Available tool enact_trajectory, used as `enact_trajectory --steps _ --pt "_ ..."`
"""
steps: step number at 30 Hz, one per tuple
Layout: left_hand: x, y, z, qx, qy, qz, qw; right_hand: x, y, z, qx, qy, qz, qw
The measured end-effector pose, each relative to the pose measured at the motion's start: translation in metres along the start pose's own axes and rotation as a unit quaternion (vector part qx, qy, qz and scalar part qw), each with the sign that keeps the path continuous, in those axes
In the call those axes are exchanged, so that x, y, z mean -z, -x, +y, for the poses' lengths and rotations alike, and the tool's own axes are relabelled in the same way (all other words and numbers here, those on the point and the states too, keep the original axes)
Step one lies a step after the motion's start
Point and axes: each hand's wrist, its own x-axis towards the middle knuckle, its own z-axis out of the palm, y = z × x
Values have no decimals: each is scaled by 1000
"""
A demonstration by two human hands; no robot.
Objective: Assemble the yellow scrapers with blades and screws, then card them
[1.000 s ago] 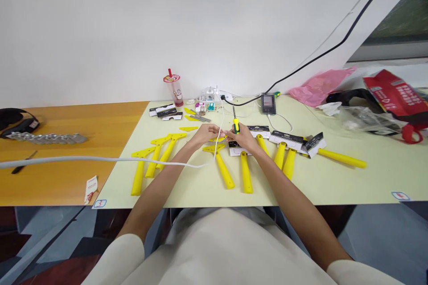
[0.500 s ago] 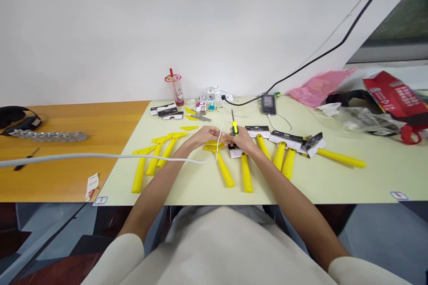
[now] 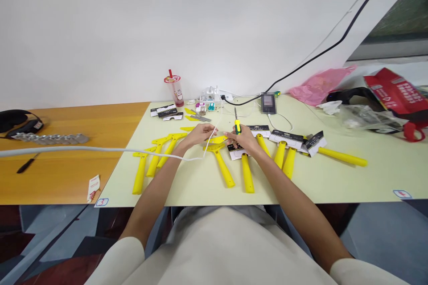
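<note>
Head view. Both hands near the middle of the bench (image 3: 187,187), close together over a small yellow plate (image 3: 218,140). Right hand (image 3: 245,139) curled around a screwdriver (image 3: 237,126), yellow and green handle, shaft pointing away from the wearer; thumb side at the plate's right end. Left hand (image 3: 199,135) bent, fingertips at the plate's upper left edge; cannot tell whether it grips the plate or only touches it. Plate sits between the hands, just beyond the head of a yellow T-shaped scraper (image 3: 224,169); contact between the two unclear.

White cable (image 3: 187,159) crosses in front of the left wrist.

Left of the hands: three yellow scrapers (image 3: 139,176) side by side, handles toward the wearer. Right: a scraper with a black-and-white card (image 3: 248,173) at its head, partly behind the right hand; more carded scrapers (image 3: 280,156) beyond, one handle (image 3: 344,157) lying sideways.

Toward the wall: stacked cards (image 3: 167,111), lidded cup (image 3: 178,91) with red straw, white power strip (image 3: 229,96), small dark device (image 3: 268,103). Far right: pink bag (image 3: 317,88), red bag (image 3: 396,91).
</note>
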Motion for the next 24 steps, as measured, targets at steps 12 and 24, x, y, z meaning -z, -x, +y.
enact_trajectory --steps 12,24 --pt "11 1 -11 -61 -362 -34 929 5 -2 -2 -1 -16 48 999" --pt "7 2 0 -1 -274 -9 962 7 -2 -5 -12 -27 63 998"
